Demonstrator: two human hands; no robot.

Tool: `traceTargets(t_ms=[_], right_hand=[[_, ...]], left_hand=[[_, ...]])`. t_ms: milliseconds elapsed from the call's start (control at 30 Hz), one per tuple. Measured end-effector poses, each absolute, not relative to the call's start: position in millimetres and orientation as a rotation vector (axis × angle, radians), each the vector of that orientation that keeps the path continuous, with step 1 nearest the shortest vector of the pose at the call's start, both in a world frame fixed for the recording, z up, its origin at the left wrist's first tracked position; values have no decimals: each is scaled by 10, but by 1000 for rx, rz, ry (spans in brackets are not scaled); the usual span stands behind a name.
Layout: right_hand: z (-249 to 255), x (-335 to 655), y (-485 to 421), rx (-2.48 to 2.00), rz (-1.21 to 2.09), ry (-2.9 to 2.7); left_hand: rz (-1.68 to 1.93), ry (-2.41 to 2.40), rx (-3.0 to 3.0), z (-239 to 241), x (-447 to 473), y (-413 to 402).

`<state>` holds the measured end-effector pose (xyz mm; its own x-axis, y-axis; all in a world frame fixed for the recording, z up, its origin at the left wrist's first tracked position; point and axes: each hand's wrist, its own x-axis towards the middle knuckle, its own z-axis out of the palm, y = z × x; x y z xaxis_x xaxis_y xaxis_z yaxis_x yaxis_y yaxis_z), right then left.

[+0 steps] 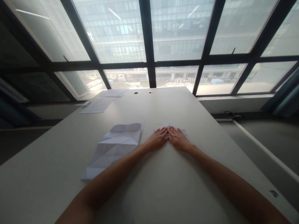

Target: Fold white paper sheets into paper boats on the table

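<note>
A small folded piece of white paper (184,132) lies on the white table, mostly hidden beneath my hands. My left hand (159,138) rests flat on its left part, fingers stretched forward. On the right part my right hand (177,138) lies flat too, its fingertips meeting those of the left near the paper's middle. Neither hand grips anything; both press down from above. To the left of my left forearm is a larger creased sheet of paper (119,140), unfolded, with fold lines across it. The forearm covers part of its right edge.
The white table (177,186) stretches toward large windows with dark frames (150,64). More paper sheets (99,105) lie at its far left, with a small clear object (86,104) on them. Two holes are near the far edge. A dark mark (273,193) sits at the right edge.
</note>
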<state>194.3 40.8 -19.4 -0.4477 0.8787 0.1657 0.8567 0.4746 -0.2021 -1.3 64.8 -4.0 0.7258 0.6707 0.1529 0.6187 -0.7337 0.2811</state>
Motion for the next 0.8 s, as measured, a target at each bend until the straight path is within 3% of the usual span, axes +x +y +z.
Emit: traceTargets(t_ms=[533,800], right_hand=[[-149,2280,515,-1853,113,-2367],[-198,2265,456,-2025,-153,-1978]], left_hand=[[188,1198,2839,-24,-81,608],[187,1159,2834,-5,-77,607]])
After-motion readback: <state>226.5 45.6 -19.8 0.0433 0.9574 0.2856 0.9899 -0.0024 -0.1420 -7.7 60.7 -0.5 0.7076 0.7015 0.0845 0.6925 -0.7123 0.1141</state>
